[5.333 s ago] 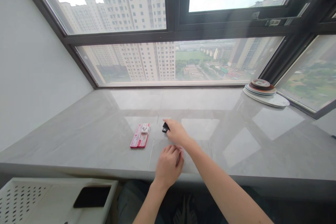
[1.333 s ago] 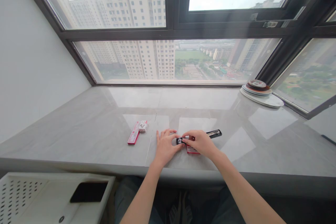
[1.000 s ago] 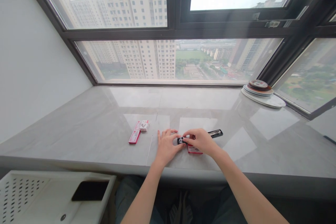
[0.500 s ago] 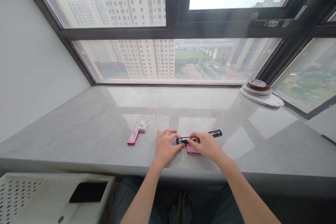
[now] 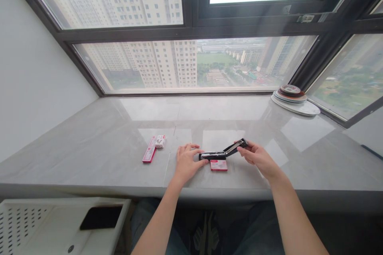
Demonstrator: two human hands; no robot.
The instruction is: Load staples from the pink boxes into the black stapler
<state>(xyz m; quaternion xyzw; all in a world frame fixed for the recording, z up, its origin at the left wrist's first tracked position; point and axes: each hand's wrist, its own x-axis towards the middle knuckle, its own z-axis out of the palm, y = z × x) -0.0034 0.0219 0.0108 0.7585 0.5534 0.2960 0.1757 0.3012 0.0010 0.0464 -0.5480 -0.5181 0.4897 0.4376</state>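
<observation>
A black stapler (image 5: 213, 155) lies opened out on the grey counter, its metal staple channel showing and its hinged top arm angled up to the right. My left hand (image 5: 188, 163) pinches the stapler's left end between thumb and fingers. The tip of the raised arm is gripped by my right hand (image 5: 259, 158). Just in front of the stapler's base lies a small red-and-white box (image 5: 218, 165). Farther left are a long red-and-white box (image 5: 149, 154) and a small white box (image 5: 160, 141) resting against it.
A stack of plates or coasters (image 5: 295, 99) sits in the right corner by the window (image 5: 194, 67). Below the counter's front edge (image 5: 89, 185), at lower left, a white perforated tray (image 5: 44, 227) holds a black phone-like slab (image 5: 101, 218).
My right hand has moved from the stapler's middle to the tip of its top arm, which is now raised. My left hand keeps its hold. The view has shifted slightly.
</observation>
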